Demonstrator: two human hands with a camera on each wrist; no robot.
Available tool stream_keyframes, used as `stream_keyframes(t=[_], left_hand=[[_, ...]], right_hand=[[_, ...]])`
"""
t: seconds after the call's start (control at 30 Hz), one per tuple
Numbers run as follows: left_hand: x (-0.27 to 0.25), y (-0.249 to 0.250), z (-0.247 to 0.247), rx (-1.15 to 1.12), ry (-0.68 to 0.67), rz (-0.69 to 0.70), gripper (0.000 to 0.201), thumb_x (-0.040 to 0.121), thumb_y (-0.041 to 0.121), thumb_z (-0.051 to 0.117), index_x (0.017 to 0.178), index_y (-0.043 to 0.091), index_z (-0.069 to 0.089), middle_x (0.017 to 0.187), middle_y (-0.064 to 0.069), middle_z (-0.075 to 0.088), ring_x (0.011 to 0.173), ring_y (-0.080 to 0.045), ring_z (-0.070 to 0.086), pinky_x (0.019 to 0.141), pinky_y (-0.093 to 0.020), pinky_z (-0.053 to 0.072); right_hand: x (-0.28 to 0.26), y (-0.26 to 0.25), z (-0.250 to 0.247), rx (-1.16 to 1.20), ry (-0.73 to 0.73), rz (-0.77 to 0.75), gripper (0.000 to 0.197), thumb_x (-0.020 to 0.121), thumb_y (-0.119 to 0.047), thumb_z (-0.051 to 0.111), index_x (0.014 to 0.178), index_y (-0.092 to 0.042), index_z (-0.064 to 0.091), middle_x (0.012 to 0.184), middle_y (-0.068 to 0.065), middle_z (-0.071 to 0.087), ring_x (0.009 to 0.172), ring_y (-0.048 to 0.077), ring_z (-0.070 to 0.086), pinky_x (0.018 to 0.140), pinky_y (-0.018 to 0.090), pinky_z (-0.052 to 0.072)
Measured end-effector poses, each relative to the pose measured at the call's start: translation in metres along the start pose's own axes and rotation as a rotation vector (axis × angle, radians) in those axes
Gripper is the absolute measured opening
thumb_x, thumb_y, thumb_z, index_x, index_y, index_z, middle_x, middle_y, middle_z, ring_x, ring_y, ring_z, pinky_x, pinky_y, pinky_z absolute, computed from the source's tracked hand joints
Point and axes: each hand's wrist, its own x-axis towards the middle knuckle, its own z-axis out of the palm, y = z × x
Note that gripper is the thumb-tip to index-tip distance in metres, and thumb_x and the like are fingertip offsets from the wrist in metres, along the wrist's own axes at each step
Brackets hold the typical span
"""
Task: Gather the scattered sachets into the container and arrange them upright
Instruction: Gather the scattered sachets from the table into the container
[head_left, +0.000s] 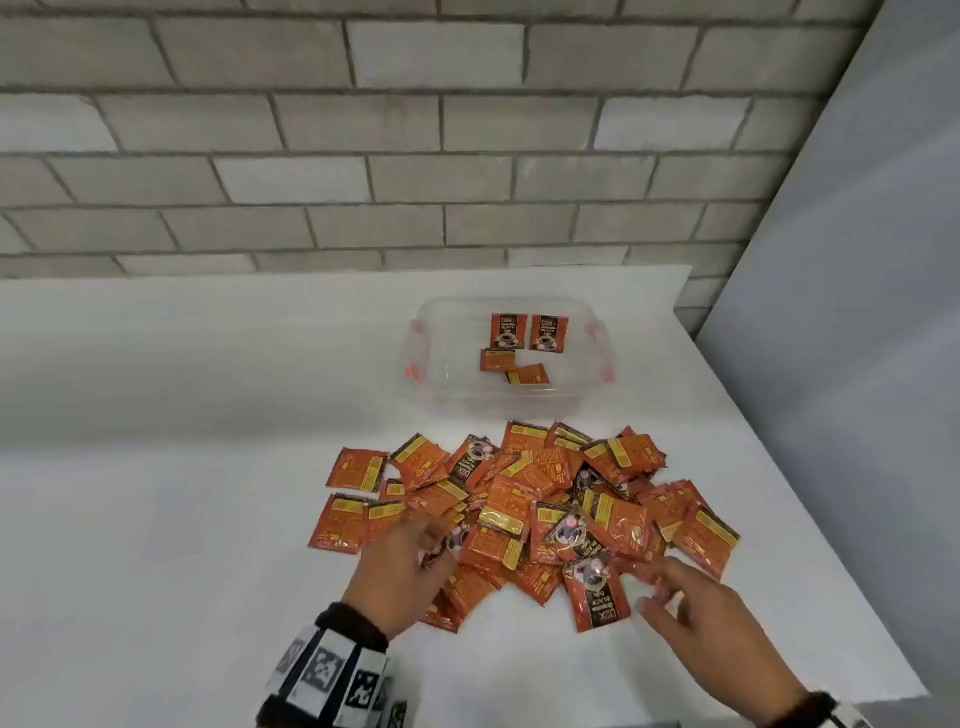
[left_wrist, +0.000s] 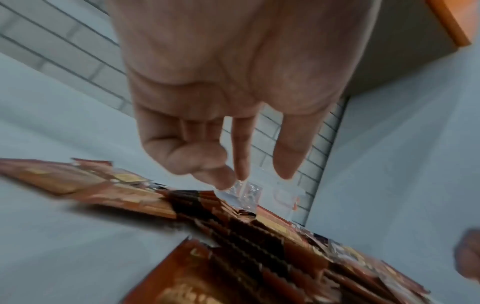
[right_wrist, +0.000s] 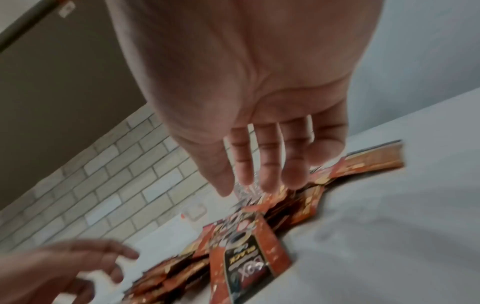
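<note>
Hovering low over the sachet pile (head_left: 524, 514), the left hand (head_left: 400, 577) and right hand (head_left: 711, 618) spread loose, empty fingers, probably to scoop; the container (head_left: 426, 364) waits at twelve o'clock.

Grey brick wall (head_left: 363, 156) behind a white table (head_left: 156, 519).

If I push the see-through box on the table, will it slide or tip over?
The clear container would probably slide easily: it looks like thin plastic and holds only four sachets, so it seems light. Tipping seems unlikely, since it is wide and low. The smooth white table may let it skid.
</note>
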Motion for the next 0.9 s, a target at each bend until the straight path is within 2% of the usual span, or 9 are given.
stream_keyframes(t=[0.07,0.13,0.23,0.43,0.53,0.6,0.73,0.83,0.9], left_hand=[[0.013,0.005,0.007,0.098,0.011,0.028,0.049,0.085,0.041,0.065,0.130,0.027,0.048,0.119,0.005,0.054,0.105,-0.010,0.055,0.085,-0.018,0.043],[0.019,0.010,0.015,0.160,-0.027,0.011,0.055,0.080,0.043,0.070,0.127,0.028,0.047,0.121,0.002,0.049,0.103,-0.013,0.051,0.085,-0.021,0.042],[0.018,0.007,0.031,0.188,-0.071,-0.048,0.052,0.074,0.042,0.073,0.119,0.028,0.049,0.121,0.000,0.047,0.106,-0.021,0.050,0.092,-0.033,0.047],[0.021,0.004,0.031,0.141,-0.057,-0.008,0.065,0.073,0.025,0.078,0.129,0.031,0.046,0.131,-0.007,0.038,0.119,-0.031,0.045,0.100,-0.040,0.045],[0.024,0.000,0.025,0.117,-0.089,-0.029,0.078,0.073,0.026,0.080,0.139,0.030,0.039,0.131,-0.009,0.041,0.117,-0.030,0.049,0.100,-0.038,0.046],[0.024,-0.001,0.021,0.125,-0.108,-0.037,0.083,0.074,0.028,0.080,0.143,0.030,0.035,0.128,-0.008,0.048,0.117,-0.028,0.050,0.100,-0.038,0.045],[0.024,-0.002,0.020,0.101,-0.097,-0.042,0.072,0.071,0.028,0.081,0.134,0.026,0.046,0.117,-0.003,0.058,0.107,-0.023,0.055,0.094,-0.038,0.049],[0.027,-0.003,0.018,0.059,-0.051,-0.097,0.072,0.070,0.025,0.082,0.133,0.024,0.048,0.120,-0.003,0.054,0.108,-0.023,0.055,0.095,-0.038,0.049],[0.025,-0.005,0.016,0.047,-0.010,-0.128,0.075,0.070,0.024,0.082,0.136,0.025,0.046,0.128,-0.006,0.044,0.111,-0.022,0.049,0.099,-0.032,0.043]], right_hand=[[0.007,-0.012,0.010,-0.094,0.013,-0.014,0.021,0.085,-0.041,0.064,0.102,-0.034,0.053,0.089,-0.013,0.054,0.063,-0.001,0.048,0.058,0.014,0.038],[0.011,-0.022,0.021,-0.120,0.011,0.019,0.038,0.083,-0.051,0.062,0.110,-0.028,0.049,0.097,-0.012,0.052,0.079,0.000,0.051,0.063,0.015,0.039],[0.015,-0.025,0.040,-0.142,0.013,0.099,0.054,0.080,-0.056,0.062,0.117,-0.023,0.042,0.111,-0.003,0.056,0.097,0.017,0.059,0.074,0.030,0.048],[0.011,-0.027,0.052,-0.058,0.108,0.142,0.058,0.079,-0.044,0.070,0.121,-0.019,0.040,0.111,0.003,0.065,0.095,0.025,0.064,0.071,0.034,0.050],[0.009,-0.020,0.052,0.049,0.106,0.119,0.066,0.078,-0.032,0.075,0.131,-0.020,0.037,0.122,0.003,0.061,0.103,0.021,0.062,0.082,0.031,0.050],[0.007,-0.018,0.050,0.074,0.084,0.098,0.073,0.080,-0.025,0.074,0.140,-0.020,0.033,0.134,0.001,0.053,0.117,0.019,0.054,0.093,0.025,0.043],[0.014,-0.019,0.040,0.056,0.051,0.040,0.076,0.083,-0.020,0.070,0.146,-0.018,0.027,0.143,0.004,0.042,0.129,0.018,0.043,0.103,0.027,0.037],[0.033,-0.024,0.034,0.018,0.032,-0.037,0.074,0.085,-0.023,0.068,0.146,-0.017,0.026,0.143,0.005,0.040,0.131,0.019,0.038,0.105,0.030,0.035],[0.044,-0.027,0.034,-0.064,-0.004,-0.083,0.074,0.087,-0.026,0.065,0.148,-0.018,0.023,0.145,0.006,0.036,0.134,0.021,0.034,0.106,0.033,0.035]])
